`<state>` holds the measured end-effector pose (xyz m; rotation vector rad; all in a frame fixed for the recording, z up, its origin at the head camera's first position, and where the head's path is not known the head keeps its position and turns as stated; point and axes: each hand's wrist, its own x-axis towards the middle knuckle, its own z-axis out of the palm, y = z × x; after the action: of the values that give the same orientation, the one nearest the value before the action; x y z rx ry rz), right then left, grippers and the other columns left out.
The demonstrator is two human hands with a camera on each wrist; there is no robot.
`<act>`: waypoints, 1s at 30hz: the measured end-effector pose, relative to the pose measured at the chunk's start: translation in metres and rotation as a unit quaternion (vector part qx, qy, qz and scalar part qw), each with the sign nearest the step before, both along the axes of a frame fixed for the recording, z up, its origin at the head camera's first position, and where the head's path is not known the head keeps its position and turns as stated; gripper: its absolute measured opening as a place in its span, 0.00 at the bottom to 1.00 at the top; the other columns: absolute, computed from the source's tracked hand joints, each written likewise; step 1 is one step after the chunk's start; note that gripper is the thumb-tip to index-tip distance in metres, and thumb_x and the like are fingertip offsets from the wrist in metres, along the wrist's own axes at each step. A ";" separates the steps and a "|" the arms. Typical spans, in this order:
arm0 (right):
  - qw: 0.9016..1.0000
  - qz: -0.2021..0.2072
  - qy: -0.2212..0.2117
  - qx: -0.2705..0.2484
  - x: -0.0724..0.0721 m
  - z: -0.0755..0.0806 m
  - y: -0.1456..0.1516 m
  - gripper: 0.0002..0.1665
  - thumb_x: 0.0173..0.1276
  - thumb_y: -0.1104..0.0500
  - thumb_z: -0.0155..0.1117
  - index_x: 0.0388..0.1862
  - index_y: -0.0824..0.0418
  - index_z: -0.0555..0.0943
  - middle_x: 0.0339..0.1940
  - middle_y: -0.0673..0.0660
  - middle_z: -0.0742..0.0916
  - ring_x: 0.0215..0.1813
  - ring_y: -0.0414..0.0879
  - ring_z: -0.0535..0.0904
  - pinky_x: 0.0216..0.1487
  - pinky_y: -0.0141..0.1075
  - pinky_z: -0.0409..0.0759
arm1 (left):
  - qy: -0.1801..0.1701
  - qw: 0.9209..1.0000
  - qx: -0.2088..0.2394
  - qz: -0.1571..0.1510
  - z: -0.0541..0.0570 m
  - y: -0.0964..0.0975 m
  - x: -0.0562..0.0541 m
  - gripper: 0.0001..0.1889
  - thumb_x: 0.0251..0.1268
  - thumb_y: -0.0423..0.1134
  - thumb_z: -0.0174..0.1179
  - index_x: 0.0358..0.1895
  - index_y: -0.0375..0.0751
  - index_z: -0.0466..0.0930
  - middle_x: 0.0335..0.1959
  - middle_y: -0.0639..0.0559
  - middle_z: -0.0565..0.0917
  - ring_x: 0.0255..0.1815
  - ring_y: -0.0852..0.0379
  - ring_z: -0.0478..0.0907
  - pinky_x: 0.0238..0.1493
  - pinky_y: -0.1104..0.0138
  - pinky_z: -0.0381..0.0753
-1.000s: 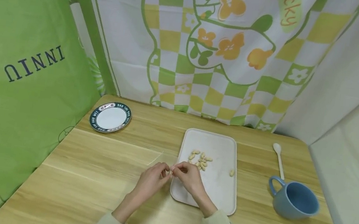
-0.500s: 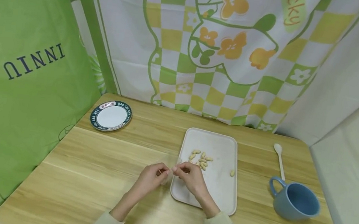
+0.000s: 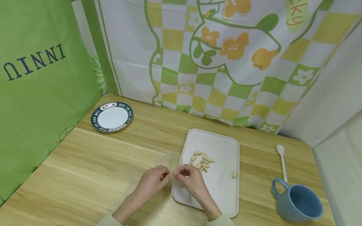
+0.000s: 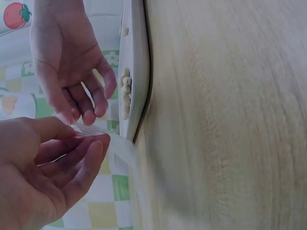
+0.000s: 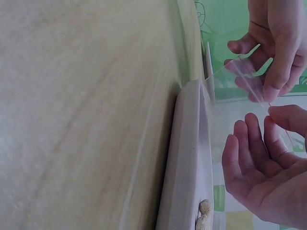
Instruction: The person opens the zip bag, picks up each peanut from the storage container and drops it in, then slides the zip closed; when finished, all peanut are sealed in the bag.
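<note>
Both hands pinch a clear plastic bag [image 5: 228, 86] with a thin red line along its edge. My left hand [image 3: 151, 181] holds this edge between thumb and fingers, just left of the tray. Close beside it, my right hand [image 3: 194, 183] pinches the same edge over the tray's left rim, fingertips almost meeting the left ones. In the left wrist view the bag [image 4: 123, 151] hangs from the fingertips and spreads away from the palms. Several peanuts [image 3: 204, 164] in their shells lie on the white tray [image 3: 215, 194], with one peanut [image 3: 234, 174] apart near its right side.
A green-rimmed plate [image 3: 111, 117] sits at the table's back left. To the right of the tray stand a blue mug [image 3: 297, 204] and a white spoon [image 3: 282, 162]. Patterned curtains [image 3: 212, 86] border the wooden table [image 3: 90, 177].
The bag has swung and shifted slightly to the right between the fingertips. Both hands make only small movements and keep their pinch. Tray, peanuts, mug, spoon and plate stay put.
</note>
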<state>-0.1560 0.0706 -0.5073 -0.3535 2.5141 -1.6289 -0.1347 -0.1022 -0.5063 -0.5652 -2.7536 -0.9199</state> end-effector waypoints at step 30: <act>0.997 -0.054 0.049 0.033 0.011 0.005 -0.011 0.17 0.62 0.61 0.63 0.49 0.64 0.77 0.31 0.54 0.85 0.33 0.43 0.81 0.32 0.33 0.79 | 0.165 0.982 -0.075 0.060 0.023 0.012 0.021 0.06 0.58 0.32 0.65 0.25 0.36 0.79 0.21 0.52 0.76 0.15 0.63 0.70 0.14 0.79 0.67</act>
<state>-0.1452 0.0599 -0.5024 -0.3012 2.6962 -1.5976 -0.1140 -0.0900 -0.4835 -0.5155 -2.5344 -0.5391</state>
